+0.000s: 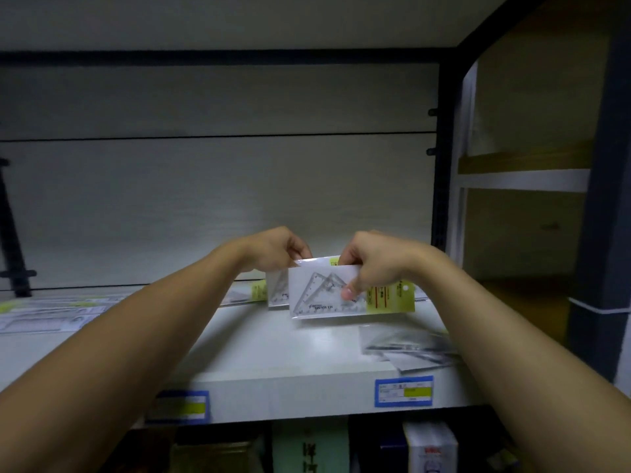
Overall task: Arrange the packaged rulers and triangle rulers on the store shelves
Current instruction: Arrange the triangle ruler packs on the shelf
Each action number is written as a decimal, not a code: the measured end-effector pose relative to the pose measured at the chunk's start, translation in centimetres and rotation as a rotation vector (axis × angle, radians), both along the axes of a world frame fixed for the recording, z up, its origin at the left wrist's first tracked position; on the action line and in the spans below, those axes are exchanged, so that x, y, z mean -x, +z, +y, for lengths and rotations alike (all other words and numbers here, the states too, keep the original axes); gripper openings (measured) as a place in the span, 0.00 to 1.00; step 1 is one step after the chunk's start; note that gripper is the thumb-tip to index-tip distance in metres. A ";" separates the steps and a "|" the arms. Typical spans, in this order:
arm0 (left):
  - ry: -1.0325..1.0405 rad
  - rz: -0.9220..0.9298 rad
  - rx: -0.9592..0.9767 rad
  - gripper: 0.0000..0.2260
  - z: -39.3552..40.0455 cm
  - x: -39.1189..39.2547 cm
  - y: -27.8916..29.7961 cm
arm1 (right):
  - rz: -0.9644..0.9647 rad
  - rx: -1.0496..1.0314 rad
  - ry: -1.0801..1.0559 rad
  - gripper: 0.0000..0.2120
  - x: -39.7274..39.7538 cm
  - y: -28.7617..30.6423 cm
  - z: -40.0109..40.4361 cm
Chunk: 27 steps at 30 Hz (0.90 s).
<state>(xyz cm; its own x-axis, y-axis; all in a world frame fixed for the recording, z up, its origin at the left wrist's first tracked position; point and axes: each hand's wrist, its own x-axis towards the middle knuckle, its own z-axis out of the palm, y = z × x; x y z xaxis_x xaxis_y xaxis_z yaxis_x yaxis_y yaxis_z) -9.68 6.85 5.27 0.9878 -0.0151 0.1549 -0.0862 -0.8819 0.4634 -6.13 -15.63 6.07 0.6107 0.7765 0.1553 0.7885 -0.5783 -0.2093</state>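
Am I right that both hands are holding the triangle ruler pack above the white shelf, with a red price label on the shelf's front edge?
Not quite. The head view shows the price label is blue, not red. The rest holds: the left hand and right hand hold the triangle ruler pack above the white shelf.

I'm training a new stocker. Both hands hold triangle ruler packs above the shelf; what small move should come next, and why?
Probably lower the front triangle ruler pack, pinched by the right hand, onto the bare white shelf. The left hand holds the top of a second pack behind it, and loose packs already lie at the right.
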 end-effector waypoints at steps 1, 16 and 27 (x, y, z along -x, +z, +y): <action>0.000 -0.001 -0.004 0.12 1.1 0.4 0.0 | -0.001 0.002 -0.005 0.09 0.3 -0.1 0.9; -0.045 0.081 0.068 0.10 15.6 4.6 0.0 | -0.039 0.036 -0.104 0.11 4.0 0.2 12.5; 0.058 0.075 0.014 0.12 19.0 5.1 -0.5 | 0.036 0.034 -0.143 0.07 2.3 -0.4 13.1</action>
<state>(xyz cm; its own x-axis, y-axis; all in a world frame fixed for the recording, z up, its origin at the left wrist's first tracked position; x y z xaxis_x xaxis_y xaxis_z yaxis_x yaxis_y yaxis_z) -14.82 25.87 4.80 0.9958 0.0445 0.0799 0.0008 -0.8778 0.4790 -8.46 -2.57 5.63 0.7202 0.6856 0.1060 0.6898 -0.6915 -0.2144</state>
